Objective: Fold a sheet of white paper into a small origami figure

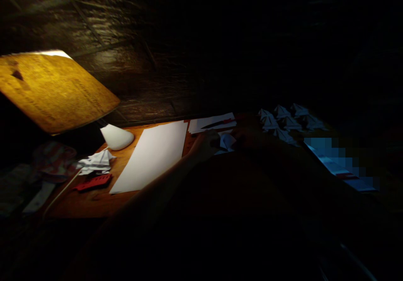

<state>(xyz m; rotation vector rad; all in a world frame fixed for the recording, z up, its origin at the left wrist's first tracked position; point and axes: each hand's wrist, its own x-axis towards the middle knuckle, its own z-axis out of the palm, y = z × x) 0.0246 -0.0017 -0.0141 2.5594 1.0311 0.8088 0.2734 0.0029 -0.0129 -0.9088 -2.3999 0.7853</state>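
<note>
The scene is very dark, lit only by a lamp at the left. My left hand (pixel 206 140) reaches in from the lower left and rests with curled fingers on a small folded piece of white paper (pixel 227 140) on the wooden table (pixel 94 201). My right hand (pixel 248 137) is a dim shape just to the right of that paper, touching it; its fingers are lost in shadow. A large blank white sheet (pixel 154 155) lies left of my left hand.
A yellow lampshade (pixel 53 90) hangs over the table's left, above a white lamp base (pixel 117 137). Folded paper scraps (pixel 96 161) and a red flat object (pixel 94 182) lie near it. Several folded paper figures (pixel 288 123) sit at the back right. Another sheet (pixel 212 123) carries a dark pen-like tool.
</note>
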